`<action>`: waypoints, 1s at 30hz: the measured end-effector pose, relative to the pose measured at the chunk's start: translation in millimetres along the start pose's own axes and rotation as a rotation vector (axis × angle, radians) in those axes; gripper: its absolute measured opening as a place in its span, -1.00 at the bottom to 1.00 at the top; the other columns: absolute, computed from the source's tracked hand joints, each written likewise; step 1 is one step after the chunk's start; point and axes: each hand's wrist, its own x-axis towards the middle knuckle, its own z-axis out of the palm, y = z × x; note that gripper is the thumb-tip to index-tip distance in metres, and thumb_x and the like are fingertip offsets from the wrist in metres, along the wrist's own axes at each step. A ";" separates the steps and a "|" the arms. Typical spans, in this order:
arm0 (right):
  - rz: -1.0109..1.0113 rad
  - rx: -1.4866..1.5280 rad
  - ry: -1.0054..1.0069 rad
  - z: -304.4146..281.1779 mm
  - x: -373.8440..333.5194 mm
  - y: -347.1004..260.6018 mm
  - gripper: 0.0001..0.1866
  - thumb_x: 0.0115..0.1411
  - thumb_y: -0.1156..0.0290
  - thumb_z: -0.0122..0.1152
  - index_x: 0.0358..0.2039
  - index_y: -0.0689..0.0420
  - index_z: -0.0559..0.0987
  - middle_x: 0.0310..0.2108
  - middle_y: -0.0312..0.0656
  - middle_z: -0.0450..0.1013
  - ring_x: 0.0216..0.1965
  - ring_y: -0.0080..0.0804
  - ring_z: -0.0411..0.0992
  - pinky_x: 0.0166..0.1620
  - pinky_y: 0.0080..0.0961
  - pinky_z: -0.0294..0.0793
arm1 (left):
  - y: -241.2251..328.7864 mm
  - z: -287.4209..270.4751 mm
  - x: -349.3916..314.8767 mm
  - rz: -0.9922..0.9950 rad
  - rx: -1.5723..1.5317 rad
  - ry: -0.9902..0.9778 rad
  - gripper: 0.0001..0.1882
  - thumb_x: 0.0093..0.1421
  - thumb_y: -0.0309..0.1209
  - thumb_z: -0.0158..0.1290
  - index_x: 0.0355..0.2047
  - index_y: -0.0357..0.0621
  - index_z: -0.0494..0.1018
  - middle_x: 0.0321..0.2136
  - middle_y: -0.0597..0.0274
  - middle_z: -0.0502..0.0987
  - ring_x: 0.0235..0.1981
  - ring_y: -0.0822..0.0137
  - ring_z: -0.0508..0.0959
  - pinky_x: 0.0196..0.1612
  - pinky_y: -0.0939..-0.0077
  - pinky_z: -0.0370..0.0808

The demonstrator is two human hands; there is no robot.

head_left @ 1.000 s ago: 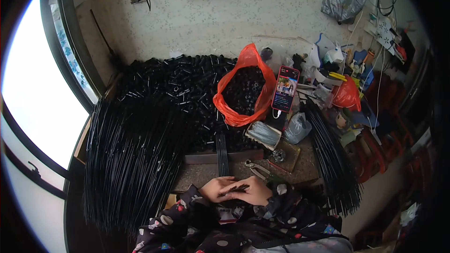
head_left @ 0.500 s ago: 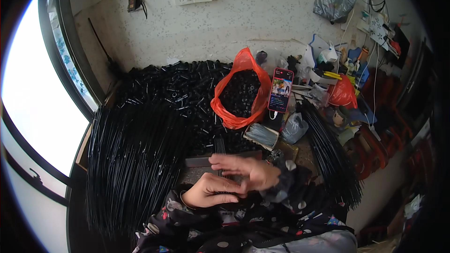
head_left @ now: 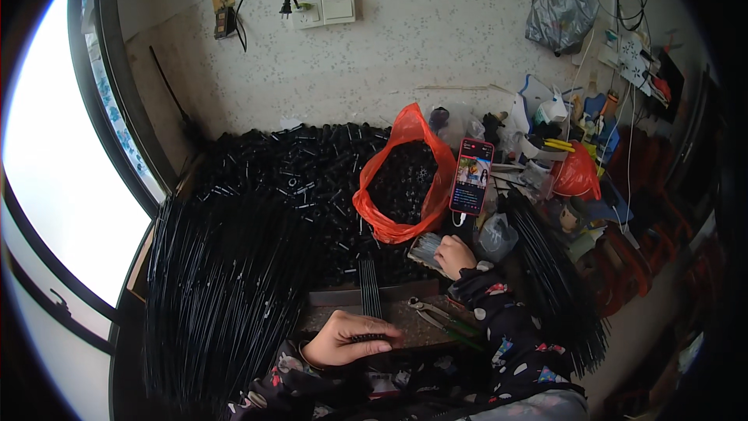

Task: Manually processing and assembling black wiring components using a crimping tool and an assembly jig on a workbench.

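Note:
My left hand (head_left: 351, 337) is closed round the near end of a small bundle of thin black rods (head_left: 371, 284). The rods point away from me, side by side, across the edge of a grey metal strip (head_left: 327, 297). Off to the right, my right hand (head_left: 454, 257) dips its bent fingers into a small box of thin, pale grey strips (head_left: 425, 248). Its fingertips are hidden, so what they pinch does not show. A pair of pincers with green handles (head_left: 448, 321) lies on the worktop between my two arms.
A heap of short black tubular parts (head_left: 288, 179) covers the back. An orange-red plastic bag (head_left: 382, 228) holds small black parts. Long black rods lie at left (head_left: 218, 304) and right (head_left: 549, 281). A lit phone (head_left: 471, 175) stands beside a clear bag (head_left: 496, 236) and clutter.
My right hand has left its place beside my left hand and moved right and away, to the small box. The pincers now show. My left hand stays about where it was.

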 end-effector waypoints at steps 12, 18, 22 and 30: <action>-0.056 0.856 0.118 -96.5 -21.3 -140.2 -0.90 0.07 0.61 0.11 -0.37 0.20 0.52 -0.50 -0.27 0.39 -0.53 -0.62 0.33 -0.47 -0.69 0.28 | -1.4 -5.4 -3.8 -0.056 0.039 0.157 -0.82 0.10 -0.55 0.06 -0.29 -0.39 0.48 -0.39 0.06 0.57 -0.32 0.32 0.58 -0.20 0.55 0.50; -0.133 0.458 0.337 -130.0 -62.8 -205.1 -0.74 -0.11 0.70 0.16 -0.34 0.19 0.56 -0.47 -0.21 0.39 -0.53 -0.29 0.35 -0.45 -0.50 0.37 | 0.7 2.0 6.1 0.064 0.129 0.143 -0.81 0.07 -0.53 0.10 -0.29 -0.36 0.49 -0.41 0.07 0.57 -0.35 0.31 0.58 -0.26 0.57 0.50; -0.312 0.290 0.268 -139.8 -63.0 -210.6 -0.71 -0.13 0.72 0.16 -0.33 0.18 0.56 -0.47 -0.20 0.39 -0.49 -0.28 0.37 -0.45 -0.48 0.37 | 3.6 7.1 -0.9 0.088 0.183 0.162 -0.80 0.06 -0.49 0.12 -0.30 -0.35 0.49 -0.43 0.05 0.56 -0.37 0.28 0.59 -0.30 0.56 0.49; -0.286 0.268 0.354 -138.9 -66.3 -217.4 -0.72 -0.24 0.69 0.21 -0.41 0.20 0.52 -0.46 -0.22 0.36 -0.47 -0.28 0.34 -0.46 -0.46 0.37 | 3.8 15.5 -4.2 0.112 0.216 0.157 -0.77 0.04 -0.45 0.15 -0.30 -0.34 0.49 -0.43 0.03 0.56 -0.40 0.24 0.59 -0.32 0.53 0.49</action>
